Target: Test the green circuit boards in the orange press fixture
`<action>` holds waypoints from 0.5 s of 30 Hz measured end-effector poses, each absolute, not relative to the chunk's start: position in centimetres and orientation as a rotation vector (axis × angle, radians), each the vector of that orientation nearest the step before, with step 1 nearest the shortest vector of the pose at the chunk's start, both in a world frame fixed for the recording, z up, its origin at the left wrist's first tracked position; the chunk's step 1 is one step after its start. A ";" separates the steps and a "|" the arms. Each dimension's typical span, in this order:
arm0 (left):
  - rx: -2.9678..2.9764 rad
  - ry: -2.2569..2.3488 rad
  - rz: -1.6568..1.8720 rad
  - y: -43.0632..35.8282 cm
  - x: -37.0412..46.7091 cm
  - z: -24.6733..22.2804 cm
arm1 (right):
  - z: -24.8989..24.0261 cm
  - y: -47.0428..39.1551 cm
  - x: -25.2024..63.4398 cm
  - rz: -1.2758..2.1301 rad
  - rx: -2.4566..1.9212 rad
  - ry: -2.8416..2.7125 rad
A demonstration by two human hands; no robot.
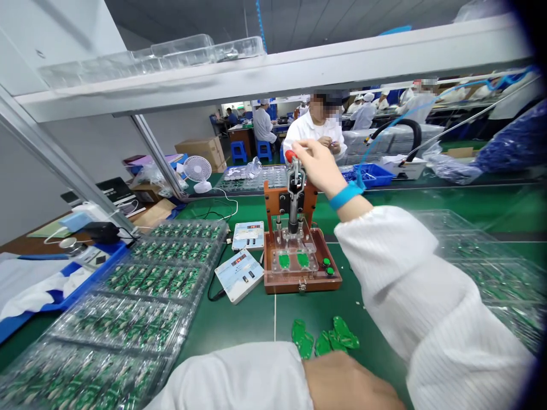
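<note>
My right hand (pixel 320 165), with a blue band (pixel 345 195) at the wrist, is closed on the red knob (pixel 291 155) of a toggle clamp's lever. The clamp (pixel 294 193) stands upright on a test fixture (pixel 303 283) with a wooden base. Two green circuit boards (pixel 303 259) lie side by side on its clear plate, beside two green buttons (pixel 328 266). My left hand (pixel 348 382) is low at the bottom edge, blurred, its fingers hidden. Just beyond it, several loose green boards (pixel 302 338) lie on the green mat.
Clear trays of circuit boards (pixel 145 296) cover the left; more trays (pixel 482 262) stand right. Two small meters (pixel 240 275) with red digits sit left of the fixture. A shelf beam (pixel 273 74) crosses overhead. A blue bin (pixel 371 175) and a co-worker (pixel 314 128) are beyond.
</note>
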State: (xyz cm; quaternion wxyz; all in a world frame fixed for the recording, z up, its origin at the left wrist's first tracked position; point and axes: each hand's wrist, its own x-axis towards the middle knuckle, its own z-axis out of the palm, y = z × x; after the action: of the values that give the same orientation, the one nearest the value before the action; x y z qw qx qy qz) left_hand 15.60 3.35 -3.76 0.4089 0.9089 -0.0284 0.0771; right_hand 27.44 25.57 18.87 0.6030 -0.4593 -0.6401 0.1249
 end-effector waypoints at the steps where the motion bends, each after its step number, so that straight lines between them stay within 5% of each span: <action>1: 2.373 -0.022 0.316 4.1 15.1 -3.2 | 17.9 24.3 27.9 0.172 -1.047 -1.456; 6: 2.491 0.657 1.296 10.0 10.3 0.3 | 8.6 17.2 29.6 -0.001 -1.223 -1.377; 10: 2.433 1.209 1.268 14.2 7.3 0.7 | 1.9 13.6 28.5 0.118 -1.341 -1.594; 15: 2.416 1.300 1.092 15.6 7.1 -0.9 | 0.0 12.9 27.0 0.189 -1.425 -1.677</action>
State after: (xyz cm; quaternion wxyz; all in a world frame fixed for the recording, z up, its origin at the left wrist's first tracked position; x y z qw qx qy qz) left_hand 7.13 15.62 -0.88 0.0940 0.8146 0.4381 0.3683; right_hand 26.99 12.89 -0.04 0.4496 -0.5763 -0.6781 0.0763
